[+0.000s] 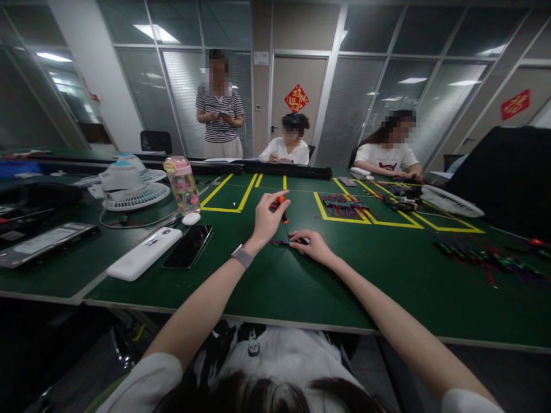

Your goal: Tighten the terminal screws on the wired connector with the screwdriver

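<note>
The green table (241,292) fills most of the lower half, smooth and matte, with yellow tape (219,210) across its middle marking off bays, apparently so that parts stay sorted. At centre left a white fan (135,196) shows its ribbed plastic guard. Below it lies a rounded white slab (144,254), then a clear bottle (183,186) with a pink top and a glossy black phone (188,246), all seemingly set aside to leave elbow room. Right of centre, a tangle of red and blue wires (344,206) sits in one taped bay.

At the centre I see the left hand (269,221) pinching the handle of an orange-and-black screwdriver (284,218) from above, probably to keep its thin shaft steeply upright. The right hand (316,246) rests low beside the tip, fingers closed over a small dark wired part (282,242) on the tabletop, likely steadying it; how firmly they press, I can't tell. Its thin leads poke out leftward.
</note>
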A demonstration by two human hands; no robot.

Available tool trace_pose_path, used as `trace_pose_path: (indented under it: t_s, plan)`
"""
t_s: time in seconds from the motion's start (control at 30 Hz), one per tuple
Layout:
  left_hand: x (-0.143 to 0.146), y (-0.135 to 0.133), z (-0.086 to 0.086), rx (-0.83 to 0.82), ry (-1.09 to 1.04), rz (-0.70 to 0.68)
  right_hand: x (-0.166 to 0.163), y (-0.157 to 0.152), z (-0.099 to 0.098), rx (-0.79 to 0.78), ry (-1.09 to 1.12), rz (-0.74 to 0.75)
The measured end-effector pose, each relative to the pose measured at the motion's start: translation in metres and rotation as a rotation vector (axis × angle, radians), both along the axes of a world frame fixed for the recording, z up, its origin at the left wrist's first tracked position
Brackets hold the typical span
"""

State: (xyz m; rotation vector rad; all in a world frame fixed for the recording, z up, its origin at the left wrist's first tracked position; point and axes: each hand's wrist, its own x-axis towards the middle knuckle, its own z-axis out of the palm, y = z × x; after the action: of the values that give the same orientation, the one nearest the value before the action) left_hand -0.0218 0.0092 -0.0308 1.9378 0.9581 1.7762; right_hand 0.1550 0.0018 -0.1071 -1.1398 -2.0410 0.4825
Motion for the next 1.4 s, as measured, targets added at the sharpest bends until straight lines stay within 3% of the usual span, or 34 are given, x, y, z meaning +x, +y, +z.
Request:
trace_pose_path:
  t_s: [0.23, 0.43, 0.6, 0.8, 1.0, 1.23, 1.4]
  plan:
    - [0.0021, 0.0001, -0.0026, -0.008, -0.036, -0.069, -0.0003, -0.0009, 0.0013, -0.005, -0.005, 0.010]
    - [0.0020, -0.0015, -0.0021, 0.060, 0.019, 0.023, -0.0014, -0.0021, 0.0031, -0.005, -0.016, 0.001]
    - [0.0001, 0.0015, -0.0008, -0.005, 0.039, -0.095, -0.0009, -0.0019, 0.0019, -0.001, -0.002, 0.005]
    - [-0.0002, -0.0014, -0.0013, 0.071, 0.090, 0.070, -0.0007, -0.0010, 0.0009, -0.001, -0.005, 0.002]
    - [0.0009, -0.0022, -0.0009, 0.047, 0.098, -0.050, -0.0009, -0.0022, 0.0025, -0.008, -0.008, 0.001]
    - [0.0023, -0.0049, -0.0032, 0.088, 0.098, 0.027, -0.0010, -0.0017, 0.0016, -0.002, -0.002, 0.002]
    - [0.0035, -0.0051, -0.0026, 0.073, 0.085, -0.048, -0.0006, -0.0008, 0.0000, 0.000, 0.005, 0.004]
